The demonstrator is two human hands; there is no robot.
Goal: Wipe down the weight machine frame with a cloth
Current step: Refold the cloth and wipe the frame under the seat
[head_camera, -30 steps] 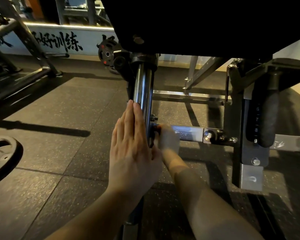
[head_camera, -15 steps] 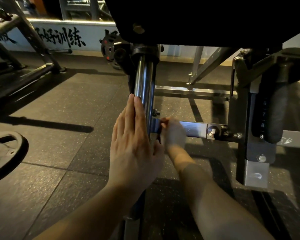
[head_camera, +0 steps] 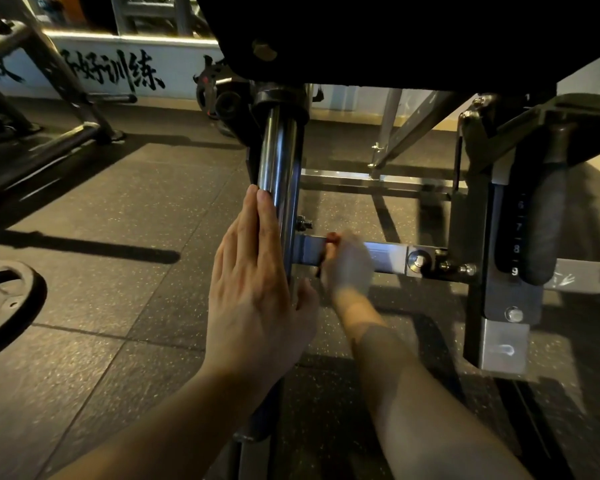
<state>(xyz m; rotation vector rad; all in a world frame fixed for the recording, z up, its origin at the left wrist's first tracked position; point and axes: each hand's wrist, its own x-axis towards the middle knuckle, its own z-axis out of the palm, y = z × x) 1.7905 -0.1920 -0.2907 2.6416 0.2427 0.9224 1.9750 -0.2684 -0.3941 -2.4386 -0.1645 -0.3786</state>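
The weight machine frame has an upright chrome post (head_camera: 279,161) and a horizontal square steel bar (head_camera: 385,256) running right from it to a bolt (head_camera: 419,261). My left hand (head_camera: 253,292) lies flat against the left side of the post, fingers straight and pointing up. My right hand (head_camera: 350,263), blurred by motion, is on the bar just right of the post. It grips a small dark reddish cloth (head_camera: 330,239), of which only an edge shows by the fingers.
A black padded part (head_camera: 395,32) hangs overhead. To the right stands a numbered adjustment column (head_camera: 515,251) with a dark foam-covered handle (head_camera: 548,220). A weight plate (head_camera: 7,303) lies on the rubber floor at left, another machine's frame (head_camera: 49,133) stands far left, and plates (head_camera: 215,95) are stacked behind.
My right hand has slid slightly to the right along the horizontal bar with the cloth. My left hand has stayed flat on the chrome post.
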